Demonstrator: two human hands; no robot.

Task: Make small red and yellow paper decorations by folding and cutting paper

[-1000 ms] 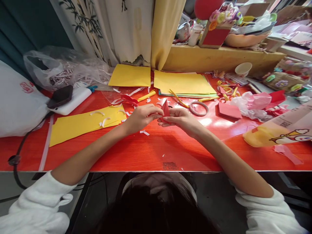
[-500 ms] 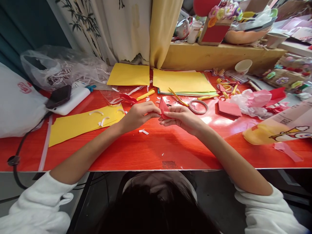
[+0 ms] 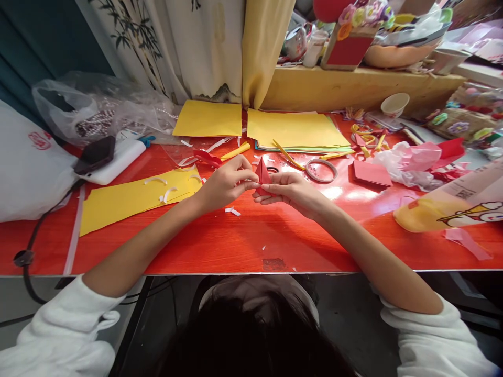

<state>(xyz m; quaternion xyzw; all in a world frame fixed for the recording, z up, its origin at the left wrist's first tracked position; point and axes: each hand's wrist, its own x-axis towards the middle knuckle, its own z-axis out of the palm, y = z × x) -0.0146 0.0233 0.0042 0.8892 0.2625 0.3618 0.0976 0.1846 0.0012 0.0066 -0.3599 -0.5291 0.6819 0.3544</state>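
A small piece of folded red paper, pointed at the top, is held up between my two hands above the red table. My left hand pinches its left edge between thumb and fingertips. From the other side my right hand grips the lower part, thumb in front and fingers curled behind and beneath. The fingers partly cover its base. Just behind the hands lie a roll of tape and yellow-handled scissors. White paper scraps rest in front of my left hand.
Yellow sheets lie at the back, and yellow strips at the left. To the right are a stack of red paper squares, crumpled pink paper and a drink cup on its side. A phone sits far left.
The folded red paper has turned slightly, so its upright point shows differently. My left fingers have shifted a little at its edge. The whole view has moved marginally.
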